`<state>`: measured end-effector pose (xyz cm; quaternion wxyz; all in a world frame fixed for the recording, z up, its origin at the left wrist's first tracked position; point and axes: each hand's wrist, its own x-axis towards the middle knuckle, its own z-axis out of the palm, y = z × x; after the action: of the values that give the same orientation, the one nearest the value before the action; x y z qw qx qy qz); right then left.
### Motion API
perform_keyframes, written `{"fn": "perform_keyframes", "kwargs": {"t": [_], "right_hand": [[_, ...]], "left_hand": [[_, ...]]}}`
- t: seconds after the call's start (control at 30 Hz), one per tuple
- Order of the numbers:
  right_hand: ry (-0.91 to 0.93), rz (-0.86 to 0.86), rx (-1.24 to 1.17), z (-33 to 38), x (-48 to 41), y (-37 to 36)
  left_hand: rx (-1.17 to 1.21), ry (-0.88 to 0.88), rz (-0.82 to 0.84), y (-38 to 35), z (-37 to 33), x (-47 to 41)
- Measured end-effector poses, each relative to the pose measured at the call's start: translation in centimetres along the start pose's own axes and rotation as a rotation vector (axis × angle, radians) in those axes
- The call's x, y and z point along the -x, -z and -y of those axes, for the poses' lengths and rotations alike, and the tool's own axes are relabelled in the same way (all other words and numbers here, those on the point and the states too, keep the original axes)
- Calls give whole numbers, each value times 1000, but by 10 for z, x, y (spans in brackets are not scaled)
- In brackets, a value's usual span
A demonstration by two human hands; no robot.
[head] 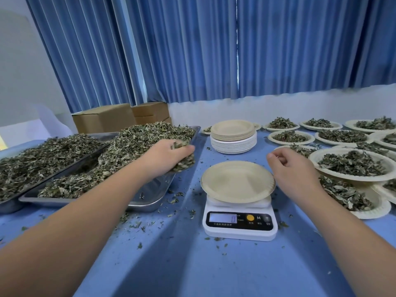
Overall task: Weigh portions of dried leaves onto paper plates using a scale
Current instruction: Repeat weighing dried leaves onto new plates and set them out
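A white digital scale (pixel 239 224) stands on the blue table with a bare paper plate (pixel 237 181) on its platform. My left hand (pixel 169 156) grips a handful of dried leaves (pixel 184 161) above the near metal tray (pixel 147 201), at the edge of the big leaf heap (pixel 137 142). My right hand (pixel 293 168) hovers just right of the plate's rim with its fingers loosely curled and nothing in them.
A stack of unused paper plates (pixel 233 137) sits behind the scale. Several filled plates (pixel 351 163) cover the table's right side. A second tray of leaves (pixel 42 159) lies at far left. Cardboard boxes (pixel 105 118) stand by the curtain. Leaf crumbs litter the cloth.
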<state>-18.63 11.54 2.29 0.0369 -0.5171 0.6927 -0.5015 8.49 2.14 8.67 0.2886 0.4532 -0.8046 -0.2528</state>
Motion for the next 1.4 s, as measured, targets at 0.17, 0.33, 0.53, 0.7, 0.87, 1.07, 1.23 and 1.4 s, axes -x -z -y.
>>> {"fn": "perform_keyframes", "kwargs": {"t": [0.17,0.33,0.53,0.7,0.87,1.07,1.23,1.4], "right_hand": [[0,-4,-16,0,1,0],[11,-23,-57,-3,-1,-1],[22,-20,-62,-5,-2,-3],[18,-24,-39,-5,-1,-4],[22,-15,-3,-4,-1,-5],[24,-14,0,-3,-2,-6],[22,-14,7,-4,-3,-8],[25,-13,-9,-7,-3,-8]], "left_hand": [[56,-122,4,-51,-46,-16],[-8,-159,134,-100,-54,-18],[9,-204,257,-99,-53,-11],[63,-238,153,-83,-44,-5],[-162,-140,-134,-48,2,-6],[-637,251,-182,-5,68,-4],[-908,471,-157,22,99,2],[-782,715,-31,29,113,3]]}}
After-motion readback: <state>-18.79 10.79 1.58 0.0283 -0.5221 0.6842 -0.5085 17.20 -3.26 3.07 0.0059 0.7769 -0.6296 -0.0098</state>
